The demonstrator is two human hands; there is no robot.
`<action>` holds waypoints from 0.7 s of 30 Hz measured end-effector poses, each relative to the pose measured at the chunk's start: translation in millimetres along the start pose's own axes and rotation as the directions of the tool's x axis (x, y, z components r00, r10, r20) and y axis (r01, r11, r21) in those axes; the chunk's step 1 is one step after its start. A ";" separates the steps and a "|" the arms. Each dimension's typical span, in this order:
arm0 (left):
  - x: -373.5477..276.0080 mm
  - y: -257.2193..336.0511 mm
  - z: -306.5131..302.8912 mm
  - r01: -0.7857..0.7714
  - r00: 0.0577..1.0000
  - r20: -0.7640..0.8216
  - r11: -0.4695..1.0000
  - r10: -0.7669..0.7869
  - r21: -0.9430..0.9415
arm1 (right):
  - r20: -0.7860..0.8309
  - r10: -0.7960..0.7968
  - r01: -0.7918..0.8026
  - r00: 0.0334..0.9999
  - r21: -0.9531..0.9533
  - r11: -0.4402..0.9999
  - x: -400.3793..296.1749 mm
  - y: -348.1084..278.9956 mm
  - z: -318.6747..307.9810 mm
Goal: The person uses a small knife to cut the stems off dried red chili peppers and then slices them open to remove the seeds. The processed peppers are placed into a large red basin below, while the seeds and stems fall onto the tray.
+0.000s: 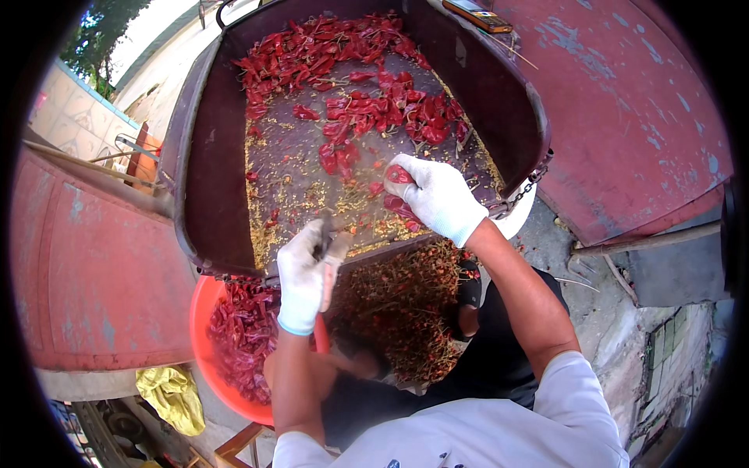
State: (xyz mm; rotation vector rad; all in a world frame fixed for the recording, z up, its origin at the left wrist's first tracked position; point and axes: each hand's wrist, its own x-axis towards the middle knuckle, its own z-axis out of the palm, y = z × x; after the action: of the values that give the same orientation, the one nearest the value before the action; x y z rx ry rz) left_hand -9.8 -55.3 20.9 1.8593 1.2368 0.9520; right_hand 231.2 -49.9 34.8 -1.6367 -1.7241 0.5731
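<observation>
My left hand [304, 272], in a white work glove, is closed around a hand tool that looks like scissors or snips, blurred, with its dark end pointing up over the near edge of the metal cart bed [219, 272]. To its right, my right hand [424, 190], also gloved, grips a dried red chili pepper [399, 174] above the bed. Another dried red pepper [398, 205] shows just under my right fingers. Dried red peppers [380, 111] lie in a loose patch in the middle of the bed, with a larger heap [310, 52] at its far end.
Yellow seeds [310, 196] litter the bed floor. An orange-red basin [202, 351] of dried peppers stands below left. Stems and scraps [398, 310] are piled between my legs. A phone [480, 16] rests on the cart's right rim. A yellow sack [172, 398] lies at lower left.
</observation>
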 end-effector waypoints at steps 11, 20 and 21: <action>-3.6 5.6 -1.5 -0.342 0.933 0.131 0.713 0.335 0.613 | 0.010 -0.054 0.055 0.998 -0.133 0.990 2.2 0.1 5.6; -6.2 4.5 -8.8 -0.319 0.948 0.202 0.723 0.247 0.613 | 0.105 -0.031 0.054 0.994 -0.223 0.973 1.0 -3.6 6.9; -6.5 3.7 -9.5 -0.298 0.954 0.219 0.737 0.206 0.606 | 0.121 -0.016 0.045 0.992 -0.235 0.971 1.7 -7.3 5.8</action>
State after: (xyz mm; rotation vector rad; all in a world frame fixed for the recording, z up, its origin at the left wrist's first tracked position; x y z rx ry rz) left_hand -18.2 -61.1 27.4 2.6367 1.3441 0.5394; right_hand 222.1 -48.2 36.5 -1.7665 -1.9648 0.4718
